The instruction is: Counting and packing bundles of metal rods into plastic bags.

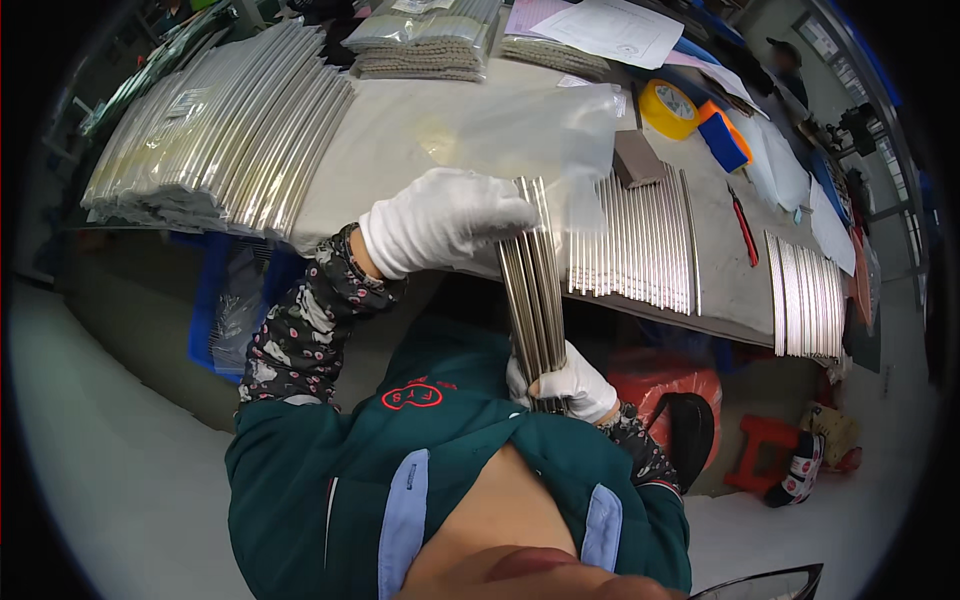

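1. Gripping the lower end of a bundle of metal rods (534, 290), the white-gloved right hand (574, 386) is closed around it, close to the front of a dark green jacket (300, 480).
2. Farther up, the white-gloved left hand (445, 222) has its fingers closed on the same bundle near the upper end; the rod tips show just past them. The bundle stands slightly tilted between the two hands, in front of the near edge of the table (375, 115); whether it touches that edge, I cannot tell.
3. Below the table, to the left, is a blue bin (208, 310) with clear plastic in it; to the right stands a red stool (765, 452).
4. Just right of the bundle, a row of silvery rods (632, 255) lies side by side on the table, a brown block (638, 160) at its far end. Another row of rods (808, 305) lies at the table's right.
5. Between the rows is a red-handled tool (742, 228).
6. Beyond the left hand spreads a clear plastic bag (500, 130); well to its left is a large pile of bagged rods (215, 130).
7. Farther back are a yellow tape roll (668, 110), a blue-and-orange block (725, 140), a bagged stack (420, 45) and white paper (620, 35).
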The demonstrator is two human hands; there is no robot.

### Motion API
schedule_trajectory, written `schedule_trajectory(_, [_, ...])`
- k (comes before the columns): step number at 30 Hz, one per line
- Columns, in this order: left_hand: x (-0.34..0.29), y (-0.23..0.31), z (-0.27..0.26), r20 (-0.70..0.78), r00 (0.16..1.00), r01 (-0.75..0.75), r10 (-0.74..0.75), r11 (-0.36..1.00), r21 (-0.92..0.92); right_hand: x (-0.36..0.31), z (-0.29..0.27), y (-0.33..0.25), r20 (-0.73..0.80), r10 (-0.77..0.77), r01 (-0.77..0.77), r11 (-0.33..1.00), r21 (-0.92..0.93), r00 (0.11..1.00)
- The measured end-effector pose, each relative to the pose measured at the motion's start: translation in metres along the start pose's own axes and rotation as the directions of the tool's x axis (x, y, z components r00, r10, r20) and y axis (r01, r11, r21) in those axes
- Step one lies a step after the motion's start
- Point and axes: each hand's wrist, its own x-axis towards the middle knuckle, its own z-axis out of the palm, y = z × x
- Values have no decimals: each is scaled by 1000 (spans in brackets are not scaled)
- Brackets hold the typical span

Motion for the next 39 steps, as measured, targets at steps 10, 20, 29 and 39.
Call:
schedule_trajectory(10, [-68, 58, 70, -303, 952, 126, -28, 944, 306, 0, -11, 13, -75, -2, 39, 866, 498, 997])
schedule_trajectory(20, [-82, 79, 83, -294, 923, 298, -247, 944, 144, 44, -18, 9, -217, -34, 133, 880, 456, 976])
schedule_trajectory(29, [-82, 75, 32, -462, 789, 448, -404, 894, -17, 113, 4, -79, -336, -366, -142, 465, -874, 868])
schedule_trajectory(39, [-119, 53, 31, -380, 870, 353, -314, 935, 36, 104, 36, -30, 300, -605, -43, -486, -873, 738])
